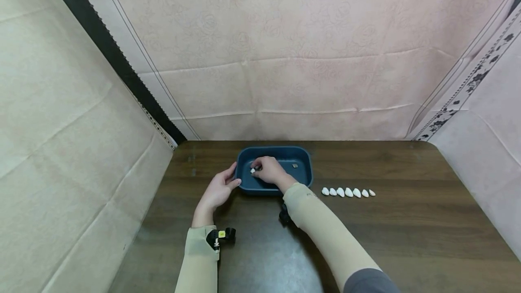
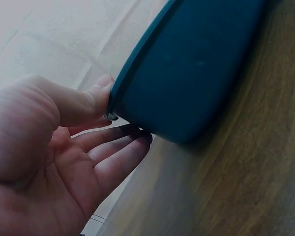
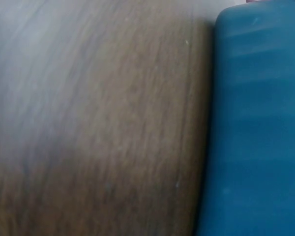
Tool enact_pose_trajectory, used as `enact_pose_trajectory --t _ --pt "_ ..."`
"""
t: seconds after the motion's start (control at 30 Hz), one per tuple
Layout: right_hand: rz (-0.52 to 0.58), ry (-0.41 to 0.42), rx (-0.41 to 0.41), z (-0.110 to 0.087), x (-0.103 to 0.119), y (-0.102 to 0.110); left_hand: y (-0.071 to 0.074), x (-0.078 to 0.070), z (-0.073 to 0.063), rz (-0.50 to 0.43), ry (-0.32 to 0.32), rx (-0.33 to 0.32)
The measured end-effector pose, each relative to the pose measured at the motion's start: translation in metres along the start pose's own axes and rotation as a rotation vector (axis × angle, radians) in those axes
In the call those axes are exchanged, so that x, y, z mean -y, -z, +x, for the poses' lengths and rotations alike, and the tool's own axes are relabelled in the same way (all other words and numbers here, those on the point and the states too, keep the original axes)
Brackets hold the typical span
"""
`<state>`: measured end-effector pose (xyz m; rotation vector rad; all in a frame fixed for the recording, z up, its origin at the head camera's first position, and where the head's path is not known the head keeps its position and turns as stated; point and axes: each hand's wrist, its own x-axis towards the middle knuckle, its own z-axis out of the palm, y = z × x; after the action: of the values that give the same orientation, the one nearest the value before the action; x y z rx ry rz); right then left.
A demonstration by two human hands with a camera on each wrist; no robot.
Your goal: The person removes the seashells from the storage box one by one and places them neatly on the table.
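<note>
A blue rectangular plastic tub stands on the wooden table. My left hand grips the tub's left end; in the left wrist view the thumb lies at the rim and the fingers reach underneath it. Inside the tub, toward its left side, is my right hand. Its thumb and forefinger close around a small white piece, shell-like or pebble-like. A small brownish piece lies on the tub's floor, right of that hand. The right wrist view catches only the tub's outer wall and the table.
Several small white teardrop-shaped pieces lie in a neat row on the table, right of the tub. Pale patterned cloth hangs behind the table and along both sides. Each wrist wears a black camera mount.
</note>
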<state>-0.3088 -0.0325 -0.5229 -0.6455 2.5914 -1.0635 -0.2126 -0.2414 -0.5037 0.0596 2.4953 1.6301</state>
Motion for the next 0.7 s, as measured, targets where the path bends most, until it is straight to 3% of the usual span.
enact_pose_trajectory --t 0.4,0.7 --pt "0.047 -0.023 -0.014 -0.0025 0.0019 0.0 0.0004 -0.0019 -0.0013 0.009 0.006 -0.001" --pt "0.089 0.028 -0.008 -0.007 0.0026 0.0093 -0.0014 -0.001 -0.0017 0.001 0.003 -0.002"
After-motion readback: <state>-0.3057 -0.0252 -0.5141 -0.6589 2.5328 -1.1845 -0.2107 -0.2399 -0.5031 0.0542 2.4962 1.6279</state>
